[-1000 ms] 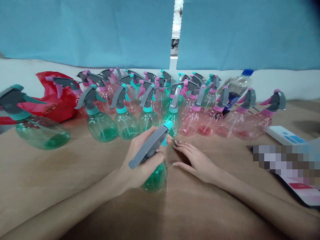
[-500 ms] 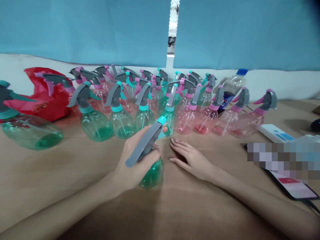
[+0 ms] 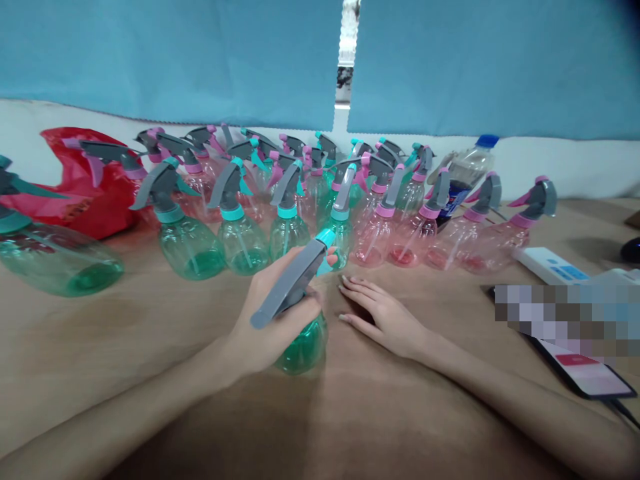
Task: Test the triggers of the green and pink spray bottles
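My left hand [image 3: 273, 313] is wrapped round the neck of a green spray bottle [image 3: 300, 347] with a grey trigger head [image 3: 293, 280] and a teal nozzle. The bottle stands on the brown table [image 3: 150, 333], just in front of me. My right hand [image 3: 385, 313] lies flat on the table right beside the bottle, fingers stretched out and holding nothing. Behind both hands stands a row of green spray bottles [image 3: 240, 230] and a row of pink spray bottles [image 3: 425, 230].
Several more spray bottles crowd the back of the table. One green bottle [image 3: 55, 257] lies at the far left by a red plastic bag [image 3: 75, 187]. At the right are a clear drink bottle [image 3: 465, 170], a white remote [image 3: 550, 265] and a phone [image 3: 585, 370].
The view has shifted slightly. My left hand keeps hold of the green bottle in nearly the same spot; my right hand stays flat beside it.
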